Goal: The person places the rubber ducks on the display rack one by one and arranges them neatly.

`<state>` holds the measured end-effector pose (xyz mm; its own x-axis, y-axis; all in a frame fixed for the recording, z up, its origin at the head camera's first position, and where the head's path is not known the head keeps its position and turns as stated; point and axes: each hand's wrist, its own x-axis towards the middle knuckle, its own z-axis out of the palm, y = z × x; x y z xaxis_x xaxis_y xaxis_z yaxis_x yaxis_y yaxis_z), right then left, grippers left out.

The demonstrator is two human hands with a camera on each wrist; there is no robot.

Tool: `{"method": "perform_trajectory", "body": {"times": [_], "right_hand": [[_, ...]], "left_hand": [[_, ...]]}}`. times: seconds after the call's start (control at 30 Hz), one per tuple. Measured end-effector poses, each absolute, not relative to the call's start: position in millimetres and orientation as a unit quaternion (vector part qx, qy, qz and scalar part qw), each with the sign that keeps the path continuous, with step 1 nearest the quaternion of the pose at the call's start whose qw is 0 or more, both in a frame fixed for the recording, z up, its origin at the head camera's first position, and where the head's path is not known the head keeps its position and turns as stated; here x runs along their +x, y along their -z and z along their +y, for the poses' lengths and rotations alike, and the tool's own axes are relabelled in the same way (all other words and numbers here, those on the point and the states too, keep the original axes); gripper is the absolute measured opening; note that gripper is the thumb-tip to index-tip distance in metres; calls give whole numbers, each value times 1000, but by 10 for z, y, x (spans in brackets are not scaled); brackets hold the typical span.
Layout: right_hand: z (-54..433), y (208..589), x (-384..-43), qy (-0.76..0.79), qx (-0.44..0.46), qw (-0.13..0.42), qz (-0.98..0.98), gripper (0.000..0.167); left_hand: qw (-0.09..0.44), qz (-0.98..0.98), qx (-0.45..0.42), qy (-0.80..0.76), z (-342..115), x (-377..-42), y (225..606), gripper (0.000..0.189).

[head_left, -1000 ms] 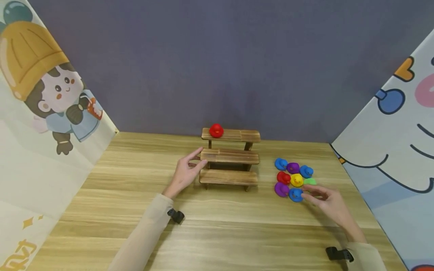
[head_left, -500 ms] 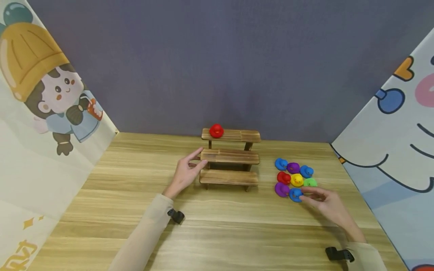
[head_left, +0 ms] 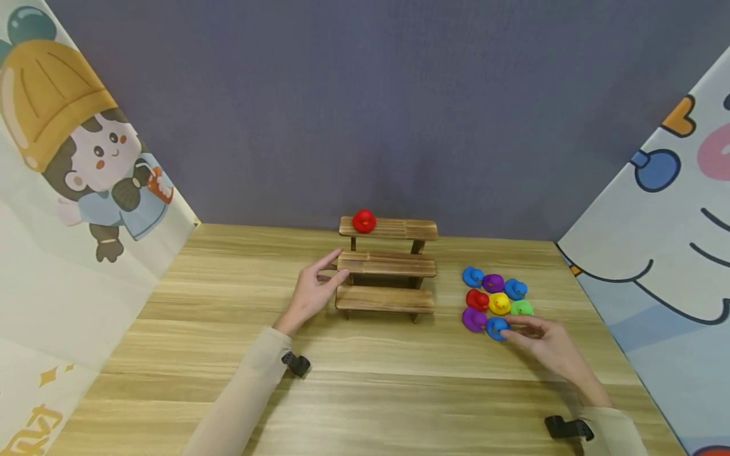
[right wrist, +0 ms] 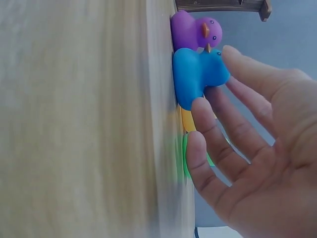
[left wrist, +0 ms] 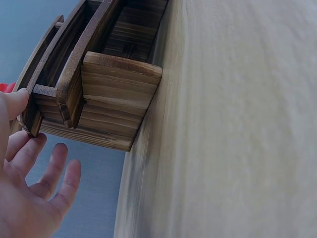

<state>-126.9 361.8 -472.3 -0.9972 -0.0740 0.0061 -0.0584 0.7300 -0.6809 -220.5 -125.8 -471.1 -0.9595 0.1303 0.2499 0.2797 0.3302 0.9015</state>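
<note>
Blue duck (head_left: 495, 329) apparently faces left.

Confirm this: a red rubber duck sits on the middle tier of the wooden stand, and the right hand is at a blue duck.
Not quite: the head view shows that red rubber duck on the top tier of the wooden stand, not the middle. The right hand is at a blue duck.
</note>
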Motion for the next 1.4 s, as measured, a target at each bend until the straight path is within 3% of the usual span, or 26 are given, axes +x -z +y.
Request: {"method": "perform_trajectory", "body": {"times": [0.8,1.4], "right_hand": [[3572,4697,-1295,352,-44,-8,935,37],[3491,4314,-1454,357,-84,-37,930,35]], "left_hand": [[69,-810,-128,568,-1271,-2203,4720,58],[74,-812,-133,563,-1267,-2214,4729,57]]}}
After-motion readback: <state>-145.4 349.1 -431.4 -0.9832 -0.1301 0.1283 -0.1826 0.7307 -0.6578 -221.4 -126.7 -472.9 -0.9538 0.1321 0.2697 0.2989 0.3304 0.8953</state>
